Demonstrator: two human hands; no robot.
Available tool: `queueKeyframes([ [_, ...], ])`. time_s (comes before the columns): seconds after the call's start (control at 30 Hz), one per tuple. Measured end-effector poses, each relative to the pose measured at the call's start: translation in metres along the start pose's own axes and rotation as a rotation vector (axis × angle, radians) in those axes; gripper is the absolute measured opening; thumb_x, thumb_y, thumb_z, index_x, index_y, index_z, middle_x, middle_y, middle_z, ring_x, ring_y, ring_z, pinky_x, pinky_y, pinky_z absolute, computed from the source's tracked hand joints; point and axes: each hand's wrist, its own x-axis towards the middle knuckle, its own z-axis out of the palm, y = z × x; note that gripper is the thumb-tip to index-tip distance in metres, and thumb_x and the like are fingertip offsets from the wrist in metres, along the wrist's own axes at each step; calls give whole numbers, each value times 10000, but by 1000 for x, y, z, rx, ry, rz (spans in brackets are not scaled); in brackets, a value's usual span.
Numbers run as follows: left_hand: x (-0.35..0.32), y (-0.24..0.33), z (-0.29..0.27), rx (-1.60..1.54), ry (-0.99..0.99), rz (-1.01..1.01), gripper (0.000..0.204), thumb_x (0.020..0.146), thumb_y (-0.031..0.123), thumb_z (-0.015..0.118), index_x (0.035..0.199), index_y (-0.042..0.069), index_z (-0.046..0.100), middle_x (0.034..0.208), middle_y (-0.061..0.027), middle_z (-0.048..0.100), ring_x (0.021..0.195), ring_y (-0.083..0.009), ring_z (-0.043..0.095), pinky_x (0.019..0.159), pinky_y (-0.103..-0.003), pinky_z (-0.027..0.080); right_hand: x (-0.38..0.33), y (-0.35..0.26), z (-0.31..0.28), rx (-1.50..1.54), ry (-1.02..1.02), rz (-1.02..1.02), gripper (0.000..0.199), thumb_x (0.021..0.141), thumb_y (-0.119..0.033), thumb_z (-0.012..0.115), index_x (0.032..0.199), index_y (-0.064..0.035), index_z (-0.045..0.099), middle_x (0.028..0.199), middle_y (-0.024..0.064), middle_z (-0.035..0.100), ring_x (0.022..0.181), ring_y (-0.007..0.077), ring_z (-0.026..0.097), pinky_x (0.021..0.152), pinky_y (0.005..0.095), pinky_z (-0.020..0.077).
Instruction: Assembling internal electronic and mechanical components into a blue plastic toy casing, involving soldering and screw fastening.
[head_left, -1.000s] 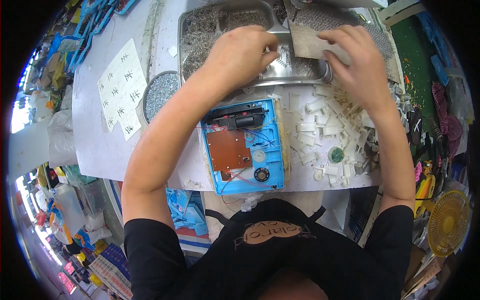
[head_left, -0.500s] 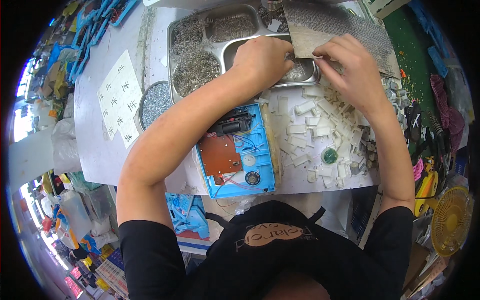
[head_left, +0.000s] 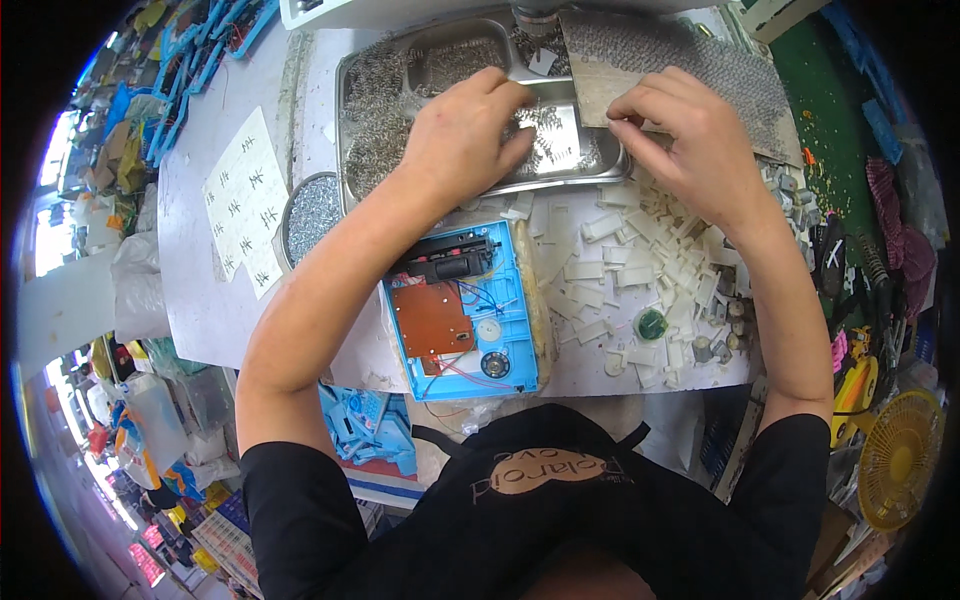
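My left hand (head_left: 462,132) is over a steel compartment tray (head_left: 590,180), thumb and forefinger apart with nothing visible between them. Small metal springs (head_left: 375,140) heap up in the tray's left part; a few lie scattered in the shiny near-right compartment. My right hand (head_left: 690,145) has thumb and forefinger closed at the near-left corner of a board (head_left: 600,85). Whether they pinch that corner or something tiny is hidden. Rows of small dark, coil-like pieces cover much of the board. Closer to me lies an open blue plastic housing (head_left: 515,300) with a brown circuit board (head_left: 432,318), wires and a black mechanism.
White plastic parts (head_left: 640,255) pile up right of the housing, with a green roll (head_left: 650,323) among them. A round dish of small metal pieces (head_left: 312,215) and a handwritten sheet (head_left: 243,205) lie at the left. A yellow fan (head_left: 900,460) stands off the table's right side.
My left hand has drawn back leftward from the board's edge and its fingers have parted. My right hand has shifted slightly left and stays closed by the board. The view has moved a little.
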Motion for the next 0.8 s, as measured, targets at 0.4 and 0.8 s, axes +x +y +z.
queueKeyframes([
  [0.4,3,-6,-3,73,-71,0,313,789,106,692,1096,47,675,991,-131,632,881,-324,658,769,-405,541,7,-6,-3,36,-39,-13,95,831,-143,680,840,-50,663,787,96,657,792,299,626,697,407,512],
  [0.8,-20,-4,-30,-584,169,-268,218,885,150,733,1056,26,679,865,-12,639,763,-96,581,713,-246,491,46,-32,33,711,-150,501,449,961,-427,616,874,7,692,690,65,626,646,146,579,612,308,463],
])
